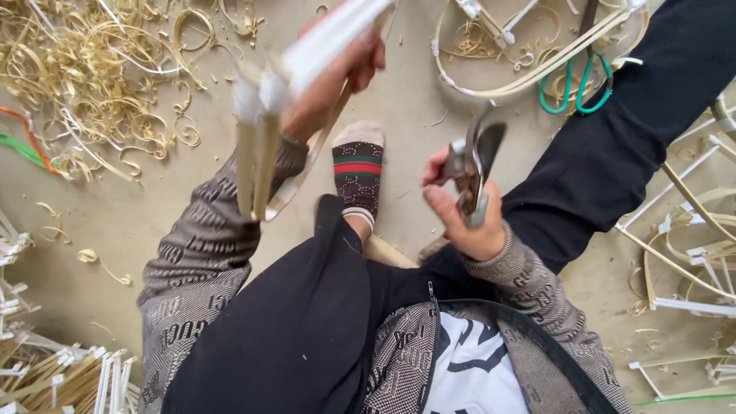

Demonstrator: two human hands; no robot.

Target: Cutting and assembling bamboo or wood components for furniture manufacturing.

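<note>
Head view: your left hand [330, 84] has its grip closed around a bundle of white-wrapped strips [307, 69]; your right hand [464, 218] clasps metal pliers [475, 165] above the floor [406, 100].

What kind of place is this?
Probably a bamboo craft workshop floor: curly shavings are heaped up, cut strips are piled nearby, and the right hand holds metal shears.

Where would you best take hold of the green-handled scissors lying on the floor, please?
Grip the green-handled scissors by the two green loops, coming from the near side. The loops lie open toward the person, while the blades run away under pale bamboo strips that cover them.
</note>
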